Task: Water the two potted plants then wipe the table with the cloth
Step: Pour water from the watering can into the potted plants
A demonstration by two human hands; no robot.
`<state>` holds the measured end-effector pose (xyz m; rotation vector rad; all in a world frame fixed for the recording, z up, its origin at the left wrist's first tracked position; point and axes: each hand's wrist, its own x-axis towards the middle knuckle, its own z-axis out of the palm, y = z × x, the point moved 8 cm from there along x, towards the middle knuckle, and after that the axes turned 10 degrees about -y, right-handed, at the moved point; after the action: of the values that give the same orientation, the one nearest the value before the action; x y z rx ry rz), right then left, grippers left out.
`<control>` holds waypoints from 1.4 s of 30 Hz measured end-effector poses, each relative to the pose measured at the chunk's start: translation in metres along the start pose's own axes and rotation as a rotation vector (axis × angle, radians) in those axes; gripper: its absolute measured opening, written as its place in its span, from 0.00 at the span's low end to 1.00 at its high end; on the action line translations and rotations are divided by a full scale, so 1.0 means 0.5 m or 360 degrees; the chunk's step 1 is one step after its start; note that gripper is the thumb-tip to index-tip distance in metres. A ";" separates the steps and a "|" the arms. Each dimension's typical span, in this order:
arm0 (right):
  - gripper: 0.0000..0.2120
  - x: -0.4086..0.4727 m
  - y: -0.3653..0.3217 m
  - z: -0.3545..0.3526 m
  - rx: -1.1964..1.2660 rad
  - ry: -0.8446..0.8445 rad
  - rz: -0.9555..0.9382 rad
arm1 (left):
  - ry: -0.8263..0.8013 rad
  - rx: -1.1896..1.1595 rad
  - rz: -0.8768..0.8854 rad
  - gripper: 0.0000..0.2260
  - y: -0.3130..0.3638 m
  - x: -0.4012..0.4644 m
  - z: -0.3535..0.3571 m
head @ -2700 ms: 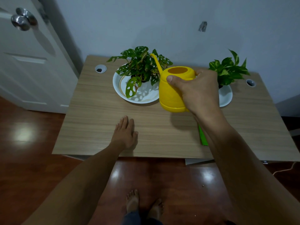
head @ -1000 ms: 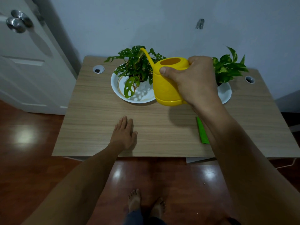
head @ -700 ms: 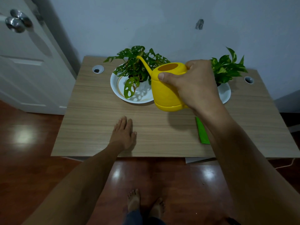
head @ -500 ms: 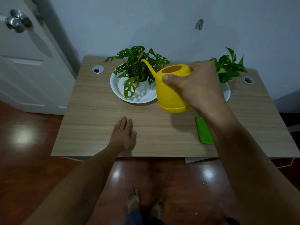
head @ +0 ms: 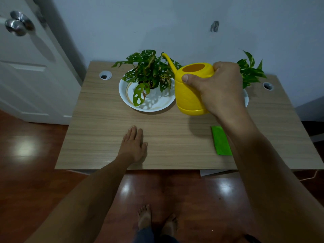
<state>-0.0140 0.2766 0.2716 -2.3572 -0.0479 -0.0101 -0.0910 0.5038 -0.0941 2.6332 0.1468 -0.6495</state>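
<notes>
From the head view, the person stands barefoot at the near edge of a wooden table (head: 105, 137) set against a pale wall. The right hand (head: 219, 88) grips a yellow watering can (head: 189, 95), fingers curled round its far side where the handle would be and the thumb pressed across the front just under the rim. The can is held roughly upright just above the table, between the two plants, its thin spout (head: 169, 62) rising up and to the left over the leaves of the left plant (head: 150, 72). That plant, with holed leaves, sits in a white dish (head: 122, 90) toward the far middle of the table. The right plant (head: 250, 71) stands at the far right, mostly hidden behind the hand and wrist, with an edge of its white saucer (head: 246, 99) showing.

The left hand (head: 134, 146) lies flat on the table near the front edge, palm down, fingers straight and close together, holding nothing. A folded green cloth (head: 220, 141) lies on the near right of the table, partly covered by the right forearm. A white door (head: 26, 67) with a metal knob stands at the left.
</notes>
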 end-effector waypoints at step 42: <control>0.24 -0.001 0.010 0.015 0.0046 -0.0018 -0.0024 | -0.0034 0.0024 -0.0027 0.37 0.001 -0.004 0.000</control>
<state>-0.0145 0.2784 0.2629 -2.3279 -0.0707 -0.0033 -0.0927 0.5032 -0.0928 2.6410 0.1588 -0.6871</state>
